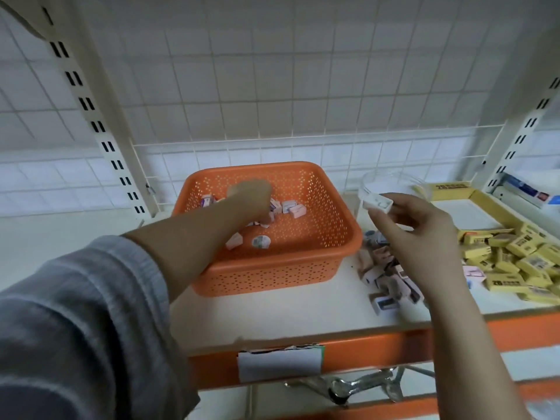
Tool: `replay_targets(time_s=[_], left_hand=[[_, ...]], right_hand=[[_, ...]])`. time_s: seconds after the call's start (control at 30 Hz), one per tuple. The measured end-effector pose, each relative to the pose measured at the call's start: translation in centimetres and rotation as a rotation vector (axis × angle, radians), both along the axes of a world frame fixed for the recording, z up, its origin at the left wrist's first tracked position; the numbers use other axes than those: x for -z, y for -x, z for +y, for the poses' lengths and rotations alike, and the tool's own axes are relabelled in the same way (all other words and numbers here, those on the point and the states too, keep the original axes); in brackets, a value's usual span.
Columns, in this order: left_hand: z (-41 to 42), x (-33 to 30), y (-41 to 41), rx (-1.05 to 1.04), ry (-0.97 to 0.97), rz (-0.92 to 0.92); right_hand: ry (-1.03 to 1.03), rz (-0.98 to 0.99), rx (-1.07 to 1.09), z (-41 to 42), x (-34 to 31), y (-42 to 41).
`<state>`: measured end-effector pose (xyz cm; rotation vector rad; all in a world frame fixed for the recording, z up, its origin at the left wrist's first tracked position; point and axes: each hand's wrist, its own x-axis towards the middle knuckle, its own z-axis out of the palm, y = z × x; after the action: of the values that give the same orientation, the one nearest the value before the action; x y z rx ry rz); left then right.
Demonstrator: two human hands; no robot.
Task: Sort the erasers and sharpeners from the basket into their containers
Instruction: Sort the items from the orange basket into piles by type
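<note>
Grey sleeve [75,313] closest. Left hand [248,201] down in orange basket [339,237], blurry, grip can't tell. Right hand [418,234] pinches white sharpener [378,203] at fingertips, beside clear tub [394,183]. Small erasers [291,207] left in basket. Yellow boxes [515,259] in tray, right.

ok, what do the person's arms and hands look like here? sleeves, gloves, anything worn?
Both hands are bare: no gloves, and no rings or watch that show. The left hand comes out of a loose grey sleeve with a soft, faintly streaked fabric, pushed up above the wrist. The right hand and forearm are uncovered as far as the frame's edge; no sleeve shows.
</note>
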<state>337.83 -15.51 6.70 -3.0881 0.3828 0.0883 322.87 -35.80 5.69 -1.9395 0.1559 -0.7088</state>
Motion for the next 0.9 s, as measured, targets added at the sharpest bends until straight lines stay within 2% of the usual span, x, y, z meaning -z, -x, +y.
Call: replay_targets(time_s=[0.13, 0.37, 0.47, 0.67, 0.77, 0.9], left_hand=[[-0.3, 0.2, 0.3, -0.038, 0.008, -0.02], [0.3, -1.1, 0.5, -0.097, 0.181, 0.047], [0.4, -3.2, 1.4, -0.066, 0.42, 0.045], [-0.4, -4.9, 7.9, 0.091, 0.94, -0.099], [-2.4, -4.7, 10.6, 0.068, 1.049, -0.086], [-5.5, -3.8, 13.7, 0.031, 1.068, -0.185]], right_hand=[[0.052, 0.021, 0.036, -0.8, 0.2, 0.1], [0.084, 0.022, 0.063, -0.5, 0.1, 0.8], [0.077, 0.028, 0.091, -0.9, 0.1, 1.4], [0.101, 0.072, 0.196, -3.8, 0.6, 2.8], [0.117, 0.14, 0.193, -6.0, 1.1, 3.5], [0.241, 0.247, 0.106, -9.0, 2.0, 4.3]])
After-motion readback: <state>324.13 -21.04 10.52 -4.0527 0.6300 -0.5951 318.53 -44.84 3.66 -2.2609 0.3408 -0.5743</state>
